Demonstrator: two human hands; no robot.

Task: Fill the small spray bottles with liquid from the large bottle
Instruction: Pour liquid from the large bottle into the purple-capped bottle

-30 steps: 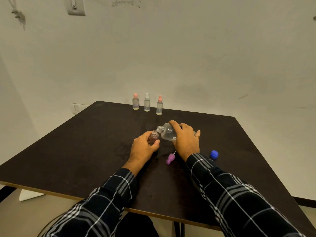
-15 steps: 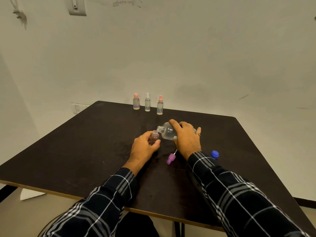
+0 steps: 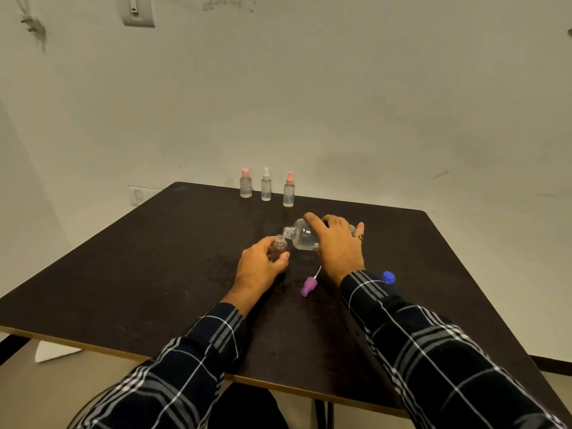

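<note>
My left hand (image 3: 261, 267) grips a small open pinkish spray bottle (image 3: 279, 246) standing upright on the dark table (image 3: 154, 258). My right hand (image 3: 335, 243) holds the large clear bottle (image 3: 301, 235) tipped on its side, its open neck right above the small bottle's mouth. A purple spray cap with its tube (image 3: 309, 284) lies on the table between my wrists. The blue cap (image 3: 388, 277) lies just right of my right sleeve.
Three capped small spray bottles stand in a row near the table's far edge: pink-capped (image 3: 245, 184), white-capped (image 3: 266, 185) and pink-capped (image 3: 288, 191). A white wall rises close behind the table. A wet-looking patch (image 3: 221, 267) marks the tabletop left of my left hand.
Barely any change: the large bottle stays tipped over the small bottle's mouth, and both hands hold their places.
</note>
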